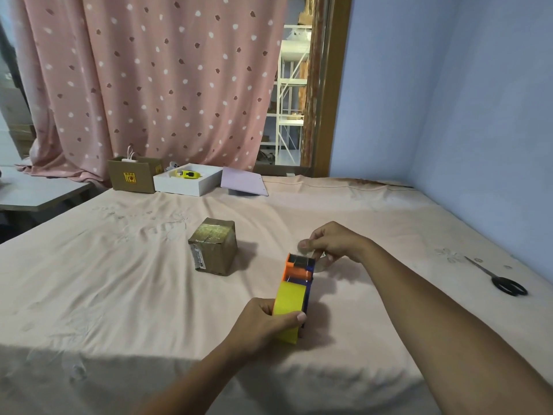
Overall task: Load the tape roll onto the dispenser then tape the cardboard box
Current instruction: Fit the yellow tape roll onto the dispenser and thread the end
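The cardboard box (213,246) sits closed on the bedsheet (119,280) at ten o'clock from the dispenser (299,269); the left hand (263,322) grips the yellow tape roll (289,298) seated in it, while the right hand (332,242) at twelve o'clock pinches the tape end; scissors (498,277) lie at three o'clock

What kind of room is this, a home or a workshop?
Probably a bedroom at home: a bed with a pink embroidered sheet, a pink dotted curtain behind it, and plain blue walls.
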Available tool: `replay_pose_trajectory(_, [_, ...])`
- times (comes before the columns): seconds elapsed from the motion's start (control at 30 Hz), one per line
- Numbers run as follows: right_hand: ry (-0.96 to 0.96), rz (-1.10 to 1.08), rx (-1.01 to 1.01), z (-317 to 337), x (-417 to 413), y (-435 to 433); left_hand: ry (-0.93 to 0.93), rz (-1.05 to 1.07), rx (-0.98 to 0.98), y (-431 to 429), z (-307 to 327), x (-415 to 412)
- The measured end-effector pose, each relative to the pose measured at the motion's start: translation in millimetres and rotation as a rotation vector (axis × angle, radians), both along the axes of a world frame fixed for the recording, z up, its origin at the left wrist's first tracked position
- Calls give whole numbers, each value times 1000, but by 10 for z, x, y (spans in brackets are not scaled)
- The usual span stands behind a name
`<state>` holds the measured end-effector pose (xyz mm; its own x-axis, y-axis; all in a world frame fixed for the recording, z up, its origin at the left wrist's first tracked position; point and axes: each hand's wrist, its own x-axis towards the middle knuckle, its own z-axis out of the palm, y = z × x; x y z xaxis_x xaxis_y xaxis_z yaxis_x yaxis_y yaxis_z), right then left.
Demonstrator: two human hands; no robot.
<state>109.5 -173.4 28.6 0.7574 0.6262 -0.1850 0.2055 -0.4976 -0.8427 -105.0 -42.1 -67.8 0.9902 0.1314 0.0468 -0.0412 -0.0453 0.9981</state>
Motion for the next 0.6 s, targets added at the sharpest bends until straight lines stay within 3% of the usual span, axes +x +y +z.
replay_pose_trajectory(0.27, [370, -5, 55, -174, 81, 11, -2, -14, 119, 14, -36, -57])
replay_pose_trajectory(0.33, [485, 11, 80, -228, 55, 36, -5, -3, 109, 6, -31, -82])
replay_pose_trajectory(0.47, [667, -172, 200, -531, -58, 140, -21, 66, 48, -38, -21, -121])
replay_pose_trajectory(0.6, [732, -176, 330, -799, -199, 288, -79, 136, 3, -177, 80, -139])
